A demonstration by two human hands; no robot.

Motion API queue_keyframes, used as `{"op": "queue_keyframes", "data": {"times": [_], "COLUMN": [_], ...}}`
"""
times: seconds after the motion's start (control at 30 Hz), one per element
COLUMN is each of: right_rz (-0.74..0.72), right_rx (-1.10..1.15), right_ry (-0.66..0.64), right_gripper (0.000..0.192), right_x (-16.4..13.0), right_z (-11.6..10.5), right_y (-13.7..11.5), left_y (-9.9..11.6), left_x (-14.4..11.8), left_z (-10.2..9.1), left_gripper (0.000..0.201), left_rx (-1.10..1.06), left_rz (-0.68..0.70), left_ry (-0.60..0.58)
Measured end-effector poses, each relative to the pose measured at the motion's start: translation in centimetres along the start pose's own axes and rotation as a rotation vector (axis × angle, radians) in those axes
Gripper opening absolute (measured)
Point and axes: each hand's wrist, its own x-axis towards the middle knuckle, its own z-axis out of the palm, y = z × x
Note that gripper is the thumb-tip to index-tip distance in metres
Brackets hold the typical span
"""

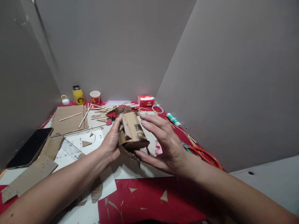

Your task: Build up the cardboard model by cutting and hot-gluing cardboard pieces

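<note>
From the head view we see the left hand point(112, 143) gripping a small cardboard model point(133, 134) from its left side, fingers closed around it, above the middle of the bench point(149, 202). Our right hand point(163, 144) cups the model's right side, fingers spread open, thumb under its front edge. Wooden sticks point(100, 115) lie behind it; a black phone point(29, 147) rests far left, a glue tube point(173, 119) to the right.

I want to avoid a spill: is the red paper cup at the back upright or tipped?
Upright. The paper cup stands on its base, open mouth upward, beside the yellow bottle.
</note>
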Motion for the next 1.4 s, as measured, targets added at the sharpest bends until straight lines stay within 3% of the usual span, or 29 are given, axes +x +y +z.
{"op": "queue_keyframes", "data": {"times": [0.43, 0.93, 1.4], "right_rz": [-0.008, -0.085, -0.052], "right_rx": [0.040, 0.096, 0.063], "right_ry": [-0.020, 0.022, -0.011], "right_gripper": [0.076, 0.073, 0.069], "right_x": [0.3, 0.4, 0.5], "right_z": [2.3, 2.9, 3.1], "right_y": [0.6, 0.7, 0.3], "left_y": [-1.7, -2.6, -2.6], "left_x": [0.5, 0.0, -0.3], "left_z": [-1.1, -1.0, -1.0], "left_gripper": [0.034, 0.039, 0.032], "left_rx": [0.009, -0.003, -0.019], "left_rz": [0.001, 0.005, -0.017], "left_ry": [-0.104, -0.043, 0.019]}}
